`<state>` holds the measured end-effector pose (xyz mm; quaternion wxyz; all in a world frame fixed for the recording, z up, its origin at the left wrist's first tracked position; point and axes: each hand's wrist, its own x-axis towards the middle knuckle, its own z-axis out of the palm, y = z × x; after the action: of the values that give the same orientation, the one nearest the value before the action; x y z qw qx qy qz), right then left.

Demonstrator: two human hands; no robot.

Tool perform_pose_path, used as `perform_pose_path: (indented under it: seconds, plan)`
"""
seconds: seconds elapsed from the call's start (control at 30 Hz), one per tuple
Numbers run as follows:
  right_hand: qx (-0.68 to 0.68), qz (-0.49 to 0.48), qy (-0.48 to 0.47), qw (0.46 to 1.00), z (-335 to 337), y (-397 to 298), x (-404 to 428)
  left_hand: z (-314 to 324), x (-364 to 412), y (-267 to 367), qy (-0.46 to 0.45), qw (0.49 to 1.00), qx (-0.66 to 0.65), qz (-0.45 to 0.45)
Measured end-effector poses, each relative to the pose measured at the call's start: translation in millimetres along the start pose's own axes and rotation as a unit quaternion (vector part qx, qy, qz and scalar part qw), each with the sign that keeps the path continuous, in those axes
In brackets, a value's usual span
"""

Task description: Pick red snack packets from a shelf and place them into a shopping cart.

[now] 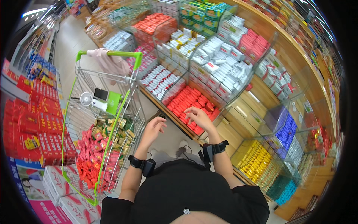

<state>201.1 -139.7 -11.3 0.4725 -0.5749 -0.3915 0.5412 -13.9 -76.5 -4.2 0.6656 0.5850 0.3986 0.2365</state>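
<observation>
My right hand (200, 119) is over the near side of a clear bin of red wrapped candies (184, 102); its fingers are loosely bent and I see nothing in them. Whether the fingertips touch the candies, I cannot tell. A darker red packet (209, 107) lies among them, just beyond that hand. My left hand (153, 127) hangs half curled and bare between the display and the shopping cart (112, 126). Inside the cart, red and pink wrapped candies (96, 156) lie beside gold and green ones (119, 131).
On the cart's upper rack lie a white hand fan (86, 98), a phone (101, 94) and a green packet (113, 102). A pale pink cloth (110, 61) drapes its handle. White packets (221, 65) fill bins behind; yellow candies (254, 163) are at right. Cartons (64, 182) stand left.
</observation>
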Motion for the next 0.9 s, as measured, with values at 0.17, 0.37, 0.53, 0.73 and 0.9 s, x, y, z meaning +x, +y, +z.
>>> perform_pose_path:
  seconds: [0.17,0.37,0.53,0.73,0.9]
  plan:
    - [0.004,0.011,0.067,0.998,-33,8,-17,18,20,3,-0.051,0.999,0.018,0.003]
    - [0.032,0.032,0.133,0.99,-52,17,-29,34,39,7,-0.109,0.993,0.041,0.009]
    - [0.029,0.042,0.149,0.988,-59,20,-30,39,58,5,-0.135,0.989,0.052,0.01]
    - [0.003,0.058,0.17,0.984,-73,26,-21,44,86,13,-0.172,0.983,0.058,-0.007]
    - [-0.003,0.061,0.195,0.979,-83,26,-2,43,123,6,-0.194,0.98,0.049,-0.016]
